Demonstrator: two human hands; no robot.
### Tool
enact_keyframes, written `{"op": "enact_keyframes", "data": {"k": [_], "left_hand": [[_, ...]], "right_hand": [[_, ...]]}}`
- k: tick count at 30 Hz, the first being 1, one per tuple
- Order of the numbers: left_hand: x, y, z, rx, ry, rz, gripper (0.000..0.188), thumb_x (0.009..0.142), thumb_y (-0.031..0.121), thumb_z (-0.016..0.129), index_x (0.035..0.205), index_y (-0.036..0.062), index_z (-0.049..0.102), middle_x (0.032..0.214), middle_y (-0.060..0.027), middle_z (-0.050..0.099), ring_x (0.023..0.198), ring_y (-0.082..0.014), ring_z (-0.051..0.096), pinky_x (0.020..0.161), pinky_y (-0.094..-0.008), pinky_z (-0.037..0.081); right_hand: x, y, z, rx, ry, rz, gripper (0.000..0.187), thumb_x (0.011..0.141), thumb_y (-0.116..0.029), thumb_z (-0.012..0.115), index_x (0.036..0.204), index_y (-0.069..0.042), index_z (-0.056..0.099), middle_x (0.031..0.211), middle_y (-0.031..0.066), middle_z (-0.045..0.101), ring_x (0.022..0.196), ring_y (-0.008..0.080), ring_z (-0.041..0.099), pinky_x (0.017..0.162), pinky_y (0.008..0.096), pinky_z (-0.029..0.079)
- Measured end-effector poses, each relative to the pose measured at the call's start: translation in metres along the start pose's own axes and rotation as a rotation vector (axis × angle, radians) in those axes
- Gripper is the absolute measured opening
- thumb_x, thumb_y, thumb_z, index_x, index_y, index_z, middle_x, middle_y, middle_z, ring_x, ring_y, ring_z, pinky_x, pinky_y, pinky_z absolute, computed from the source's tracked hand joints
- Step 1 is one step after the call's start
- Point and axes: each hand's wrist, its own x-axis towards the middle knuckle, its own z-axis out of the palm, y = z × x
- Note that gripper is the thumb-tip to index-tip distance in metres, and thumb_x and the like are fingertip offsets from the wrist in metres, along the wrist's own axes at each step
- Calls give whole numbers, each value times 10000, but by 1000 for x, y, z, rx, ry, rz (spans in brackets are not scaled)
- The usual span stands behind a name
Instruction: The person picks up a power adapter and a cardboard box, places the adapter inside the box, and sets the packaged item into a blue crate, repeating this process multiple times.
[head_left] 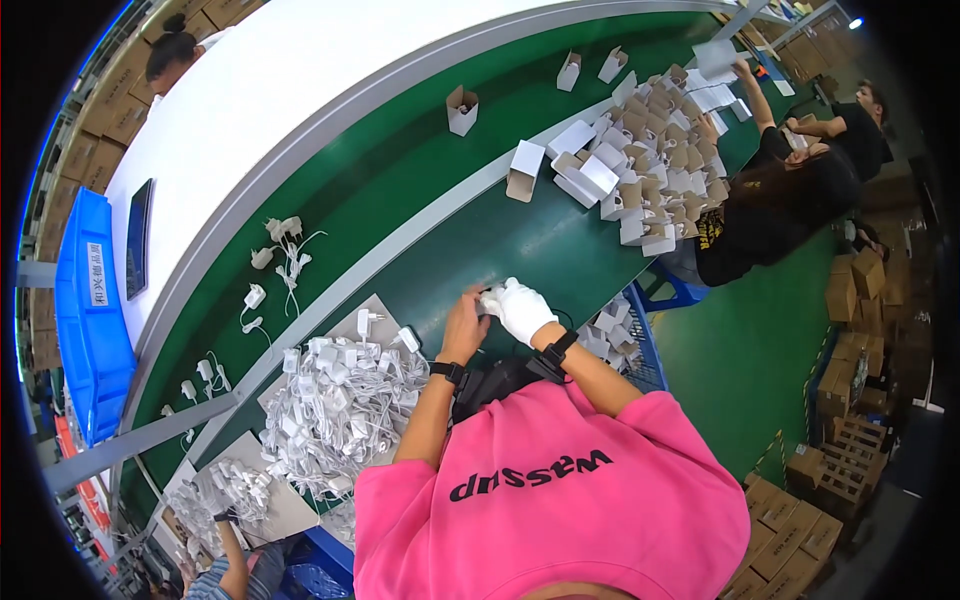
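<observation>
My bare left hand (464, 326) and my white-gloved right hand (524, 310) meet over the green worktable (430, 275). Their fingers are bent together around something small, which the hands mostly hide; I cannot make out what it is. To the left of my left hand lies a big heap of white power adapters (345, 410) with bundled cords. Two adapters sit apart at its edge, one a plug adapter (365, 323) with pins up, the other a white adapter (408, 339) close to my left wrist.
Open white boxes (660, 170) crowd the far right, with a lone box (525, 170) nearer. A green conveyor (400, 160) beyond a rail carries adapters (284, 230) and boxes. A blue crate (645, 345) with small boxes stands right. Co-workers sit at the right and lower left.
</observation>
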Motion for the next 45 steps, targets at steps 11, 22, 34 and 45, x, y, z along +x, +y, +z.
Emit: {"op": "enact_keyframes", "data": {"k": [11, 22, 34, 45], "left_hand": [[10, 7, 4, -22, 41, 5, 480, 731, -36, 679, 1108, 14, 386, 1257, -227, 540, 1116, -425, 535, 914, -438, 466], [47, 3, -14, -67, -28, -71, 462, 766, 22, 669, 1155, 24, 419, 1129, -215, 593, 1027, -411, 581, 862, -450, 486], [181, -97, -135, 171, 573, -235, 395, 809, 31, 649, 1126, 38, 414, 1172, -226, 478, 948, -460, 569, 740, -500, 500], [85, -85, -180, 208, 526, -225, 448, 799, 87, 667, 1199, 45, 471, 1191, -192, 551, 1078, -410, 535, 891, -455, 462]], "right_hand": [[6, 21, 25, 77, 155, -265, 253, 851, -189, 551, 1038, -26, 600, 968, 206, 604, 845, 364, 629, 744, 485, 516], [10, 18, 8, -319, 320, -405, 259, 801, -166, 580, 1034, -54, 591, 966, 114, 638, 870, 320, 625, 713, 449, 511], [175, 122, -48, -674, 177, 128, 382, 823, -124, 520, 1200, -167, 563, 1022, 143, 630, 782, 329, 645, 632, 442, 519], [108, 73, -30, -92, 166, -119, 162, 854, -117, 577, 989, -101, 666, 927, 166, 685, 799, 349, 659, 709, 425, 529]]}}
